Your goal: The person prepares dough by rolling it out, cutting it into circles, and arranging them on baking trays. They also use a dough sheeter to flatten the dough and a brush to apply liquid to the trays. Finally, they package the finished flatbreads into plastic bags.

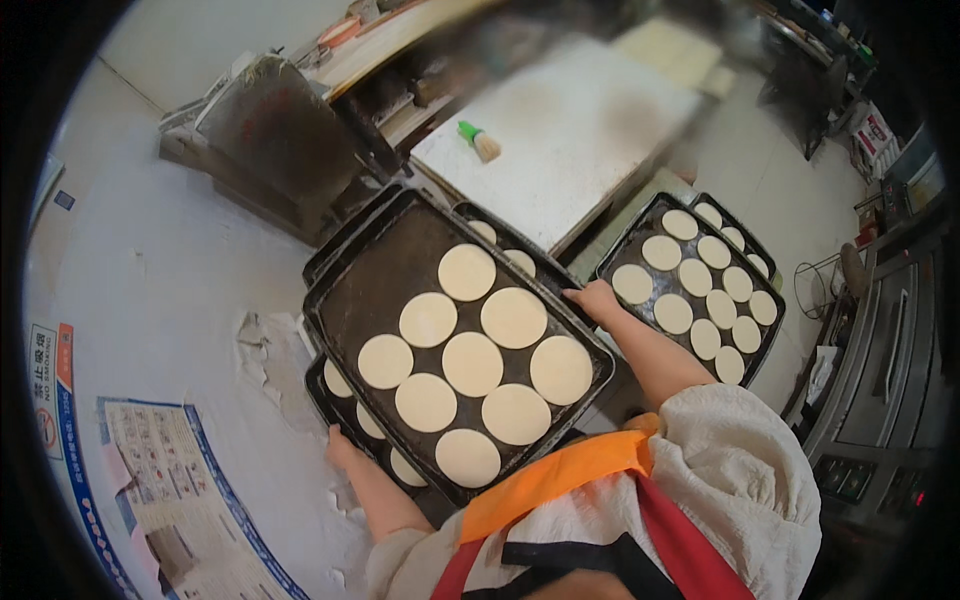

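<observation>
Before me lies a black metal baking tray (360, 277) with several flat dough rounds (472, 364) on its lower right part and bare metal at its upper left. It rests crosswise over a lower black tray (319, 382) that also bears dough rounds. My left hand (343, 448) is at the left edge of this lower tray, its fingers largely hidden beneath the rim. My right hand (595, 301) grips the lower tray's opposite edge, beyond the upper tray's right rim. Another tray edge shows behind the upper tray's far left corner.
A floured worktable (555, 142) ahead holds a green-handled brush (480, 142). Right of my right arm, another black tray (652, 334) of dough rounds overlaps one more. A dough-rolling machine or similar metal machine (277, 142) stands at the left wall, and deck ovens (862, 390) at the right.
</observation>
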Demonstrator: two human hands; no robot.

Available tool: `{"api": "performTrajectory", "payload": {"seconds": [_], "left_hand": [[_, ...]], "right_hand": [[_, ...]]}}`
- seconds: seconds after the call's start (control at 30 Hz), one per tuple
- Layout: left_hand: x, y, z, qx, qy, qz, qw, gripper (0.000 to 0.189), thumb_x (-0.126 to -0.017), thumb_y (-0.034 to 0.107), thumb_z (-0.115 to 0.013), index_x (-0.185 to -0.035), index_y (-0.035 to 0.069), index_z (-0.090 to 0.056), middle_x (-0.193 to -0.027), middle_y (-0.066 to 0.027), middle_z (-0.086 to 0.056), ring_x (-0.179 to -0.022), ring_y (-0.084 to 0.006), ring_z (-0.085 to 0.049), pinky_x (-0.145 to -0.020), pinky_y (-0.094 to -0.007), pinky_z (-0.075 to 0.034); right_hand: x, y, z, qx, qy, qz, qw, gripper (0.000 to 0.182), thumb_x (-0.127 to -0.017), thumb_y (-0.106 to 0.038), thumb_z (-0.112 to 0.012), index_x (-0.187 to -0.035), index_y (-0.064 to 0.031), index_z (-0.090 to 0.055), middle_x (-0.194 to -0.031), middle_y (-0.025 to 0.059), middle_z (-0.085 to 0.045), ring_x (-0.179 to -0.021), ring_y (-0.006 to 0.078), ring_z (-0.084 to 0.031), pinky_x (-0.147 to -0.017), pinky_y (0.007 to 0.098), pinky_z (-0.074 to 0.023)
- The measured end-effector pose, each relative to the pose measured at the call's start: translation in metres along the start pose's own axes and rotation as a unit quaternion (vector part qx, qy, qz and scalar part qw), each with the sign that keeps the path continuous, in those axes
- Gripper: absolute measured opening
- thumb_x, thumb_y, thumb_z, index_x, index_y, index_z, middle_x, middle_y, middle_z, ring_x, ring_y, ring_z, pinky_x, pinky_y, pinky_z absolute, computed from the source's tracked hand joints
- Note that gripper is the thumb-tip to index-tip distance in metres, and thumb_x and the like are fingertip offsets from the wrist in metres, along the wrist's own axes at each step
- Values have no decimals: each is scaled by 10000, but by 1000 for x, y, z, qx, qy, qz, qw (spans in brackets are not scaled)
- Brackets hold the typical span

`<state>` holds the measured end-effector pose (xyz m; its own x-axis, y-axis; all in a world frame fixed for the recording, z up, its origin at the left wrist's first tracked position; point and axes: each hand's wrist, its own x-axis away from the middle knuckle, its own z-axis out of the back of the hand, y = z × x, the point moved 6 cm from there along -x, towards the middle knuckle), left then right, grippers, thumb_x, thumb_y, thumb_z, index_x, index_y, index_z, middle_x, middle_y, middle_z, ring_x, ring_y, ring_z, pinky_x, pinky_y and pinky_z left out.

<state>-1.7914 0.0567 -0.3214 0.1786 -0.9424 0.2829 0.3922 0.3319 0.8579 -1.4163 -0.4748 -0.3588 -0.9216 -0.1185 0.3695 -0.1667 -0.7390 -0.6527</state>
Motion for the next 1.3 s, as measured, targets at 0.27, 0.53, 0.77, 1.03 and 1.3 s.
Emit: {"api": "performTrajectory", "payload": {"seconds": [0.27, 0.53, 0.77, 1.03, 1.3], "left_hand": [[10, -4, -5, 265, -225, -41, 937, 439, -746, 234, -594, -1003, -122, -595, -996, -179, -609, -864, -290, -572, -798, -403, -459], [160, 105, 62, 161, -229, -162, 946, 385, -735, 239, -586, -843, -130, -603, -843, -133, -616, -713, -264, -559, -669, -399, -453], [153, 97, 43, 189, -311, -27, 931, 249, -720, 165, -587, -703, -80, -553, -733, -86, -552, -651, -210, -506, -591, -392, -405], [95, 85, 3, 123, -348, 15, 929, 481, -716, 290, -582, -919, -145, -625, -961, -230, -638, -799, -326, -593, -714, -448, -476], [77, 76, -58, -25, -251, -25, 967, 485, -890, 340, -486, -1183, -45, -511, -1187, -158, -547, -1055, -266, -539, -851, -436, -474]], "right_hand": [[106, 57, 50, -195, 83, 1, 977, 421, -758, -358, -692, -793, 61, -657, -668, 136, -648, -585, 191, -610, -566, 353, -473], [273, 142, 100, -306, 240, -5, 921, 481, -751, -393, -677, -814, 84, -655, -726, 242, -644, -691, 324, -649, -652, 396, -483], [378, 79, 180, -241, 271, -105, 926, 425, -759, -347, -680, -808, 75, -669, -677, 189, -655, -604, 246, -646, -590, 366, -491], [357, 19, 165, -67, 304, -120, 943, 539, -715, -485, -666, -738, 53, -668, -758, 254, -637, -729, 374, -636, -690, 429, -492], [230, 43, 167, -71, 254, -104, 959, 579, -670, -536, -680, -729, 40, -675, -759, 234, -648, -741, 353, -648, -692, 410, -514]]}}
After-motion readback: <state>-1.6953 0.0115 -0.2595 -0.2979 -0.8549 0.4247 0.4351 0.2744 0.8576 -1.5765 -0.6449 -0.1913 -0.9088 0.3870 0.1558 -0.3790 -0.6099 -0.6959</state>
